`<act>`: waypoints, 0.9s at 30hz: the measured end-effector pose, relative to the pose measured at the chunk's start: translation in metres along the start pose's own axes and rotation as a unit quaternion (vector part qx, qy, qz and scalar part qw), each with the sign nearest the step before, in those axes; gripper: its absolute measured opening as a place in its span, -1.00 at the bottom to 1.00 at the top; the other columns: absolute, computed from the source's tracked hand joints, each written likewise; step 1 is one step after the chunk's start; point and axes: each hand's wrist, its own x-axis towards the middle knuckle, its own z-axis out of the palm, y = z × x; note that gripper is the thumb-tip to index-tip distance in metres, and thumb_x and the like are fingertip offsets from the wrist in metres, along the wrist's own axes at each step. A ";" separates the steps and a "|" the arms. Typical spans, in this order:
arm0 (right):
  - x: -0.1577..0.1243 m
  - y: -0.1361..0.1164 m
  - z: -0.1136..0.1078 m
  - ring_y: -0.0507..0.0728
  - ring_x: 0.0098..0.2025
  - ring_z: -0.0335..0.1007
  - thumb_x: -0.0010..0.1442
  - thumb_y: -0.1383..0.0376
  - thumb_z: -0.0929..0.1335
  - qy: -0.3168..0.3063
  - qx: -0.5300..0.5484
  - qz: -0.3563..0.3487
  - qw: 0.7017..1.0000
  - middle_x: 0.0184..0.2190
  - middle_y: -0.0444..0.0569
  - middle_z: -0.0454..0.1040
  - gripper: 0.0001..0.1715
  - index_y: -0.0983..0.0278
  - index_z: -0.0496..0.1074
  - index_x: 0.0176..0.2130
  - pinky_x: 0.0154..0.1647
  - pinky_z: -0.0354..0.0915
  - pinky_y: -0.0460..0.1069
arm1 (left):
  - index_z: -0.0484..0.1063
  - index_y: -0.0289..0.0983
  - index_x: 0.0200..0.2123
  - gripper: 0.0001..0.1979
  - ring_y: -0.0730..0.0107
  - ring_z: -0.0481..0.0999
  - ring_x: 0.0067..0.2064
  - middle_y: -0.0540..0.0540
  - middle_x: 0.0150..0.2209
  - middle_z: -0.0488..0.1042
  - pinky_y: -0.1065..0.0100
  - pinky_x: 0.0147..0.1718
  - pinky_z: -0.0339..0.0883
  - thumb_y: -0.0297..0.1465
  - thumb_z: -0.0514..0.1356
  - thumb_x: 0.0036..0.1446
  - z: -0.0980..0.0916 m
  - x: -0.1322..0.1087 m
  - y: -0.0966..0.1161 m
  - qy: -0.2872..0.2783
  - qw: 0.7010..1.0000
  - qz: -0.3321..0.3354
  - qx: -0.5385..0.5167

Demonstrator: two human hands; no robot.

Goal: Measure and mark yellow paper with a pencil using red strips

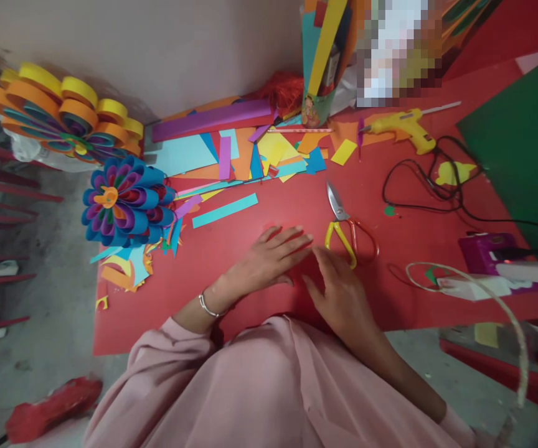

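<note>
My left hand lies flat with its fingers stretched out on a red paper sheet that sits on the red table. My right hand rests beside it, fingers extended and pressing on the same red paper. The fingertips of both hands almost meet. Scissors with yellow and red handles lie just beyond my right hand, blades pointing away. A silver bangle circles my left wrist.
A blue and purple paper flower and a yellow-orange one sit at the left. Coloured paper strips litter the back. A yellow glue gun with black cord, a cup of strips, a green sheet lie right.
</note>
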 end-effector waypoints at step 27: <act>-0.016 -0.016 -0.013 0.16 -0.27 0.46 0.43 0.22 0.31 -0.164 -0.120 -0.007 0.979 -0.36 -0.03 0.53 -0.71 0.24 0.50 -0.33 -0.34 0.12 0.03 | 0.42 -0.27 -0.31 -0.79 0.27 0.43 -0.28 -0.09 -0.34 0.48 0.18 -0.30 0.15 -0.45 0.09 0.43 -0.003 -0.004 0.030 -0.074 0.996 0.016 0.049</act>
